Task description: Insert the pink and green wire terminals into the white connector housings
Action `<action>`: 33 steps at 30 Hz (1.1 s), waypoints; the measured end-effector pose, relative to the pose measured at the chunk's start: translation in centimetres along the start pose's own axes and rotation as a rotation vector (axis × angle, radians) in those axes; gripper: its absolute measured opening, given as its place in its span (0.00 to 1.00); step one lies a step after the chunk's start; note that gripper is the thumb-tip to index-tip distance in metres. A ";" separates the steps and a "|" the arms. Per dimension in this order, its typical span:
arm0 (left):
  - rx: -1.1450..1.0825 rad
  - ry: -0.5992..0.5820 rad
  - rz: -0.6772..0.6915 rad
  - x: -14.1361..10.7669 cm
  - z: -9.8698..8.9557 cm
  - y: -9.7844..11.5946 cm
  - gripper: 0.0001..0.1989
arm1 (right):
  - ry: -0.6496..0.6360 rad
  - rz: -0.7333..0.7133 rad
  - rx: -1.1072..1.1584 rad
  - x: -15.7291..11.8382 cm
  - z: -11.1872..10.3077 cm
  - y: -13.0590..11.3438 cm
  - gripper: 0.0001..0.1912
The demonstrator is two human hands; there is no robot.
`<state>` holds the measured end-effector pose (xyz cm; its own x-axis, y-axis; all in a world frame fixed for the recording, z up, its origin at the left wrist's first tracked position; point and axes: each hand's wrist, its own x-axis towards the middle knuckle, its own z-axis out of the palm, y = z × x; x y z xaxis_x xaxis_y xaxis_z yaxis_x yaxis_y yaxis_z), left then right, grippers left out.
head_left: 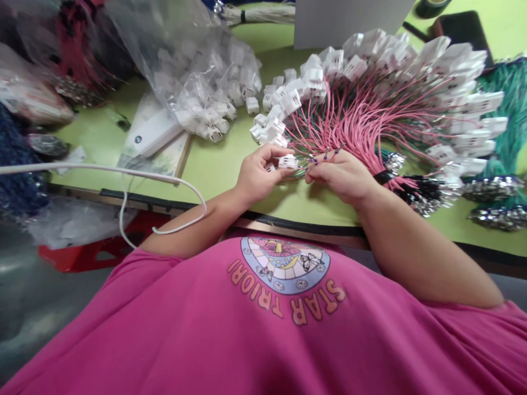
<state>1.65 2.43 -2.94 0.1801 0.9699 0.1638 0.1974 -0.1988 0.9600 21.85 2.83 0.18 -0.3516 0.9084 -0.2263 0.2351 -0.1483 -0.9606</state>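
Between the thumb and fingers of my left hand [260, 171] is a white plastic connector housing [288, 162], its slots facing up. Close beside it on the right, my right hand [340, 174] pinches thin wires [313, 161] with small dark crimped ends. Some green wires run between the two hands. Just beyond my hands lies a large bundle of pink wires [349, 129], many of them ending in white connector housings [457, 101] fanned out around it. Black ends with metal terminals [428, 195] gather at the bundle's near right.
A clear plastic bag of white housings [214, 82] lies at the back left. A white device [154, 134] rests on a board, and a white cable [164, 176] loops over my left forearm. Green wire bundles [506, 126] lie at the far right. The table edge [304, 226] runs before me.
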 end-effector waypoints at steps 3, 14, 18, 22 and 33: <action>-0.046 -0.009 0.046 0.2 0.0 -0.5 0.26 | -0.005 0.058 0.041 -0.1 0.0 -0.4 0.10; -0.001 -0.129 0.372 2.7 0.1 0.4 0.17 | 0.065 0.195 0.370 -0.5 -1.1 -1.9 0.06; 0.027 -0.119 0.400 3.5 0.6 0.6 0.17 | 0.013 0.131 0.434 -0.4 -1.9 -1.7 0.06; 0.008 -0.086 0.492 3.7 1.2 0.2 0.16 | 0.019 0.137 0.465 -0.2 -2.1 -1.6 0.07; 0.332 -0.107 0.719 3.5 0.7 -0.2 0.10 | 0.023 0.172 0.194 -0.4 -0.7 -1.4 0.11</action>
<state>2.87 5.77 -2.75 0.4605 0.5729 0.6781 0.2718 -0.8182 0.5067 22.27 2.99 1.71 -0.3000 0.8718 -0.3872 0.1107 -0.3713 -0.9219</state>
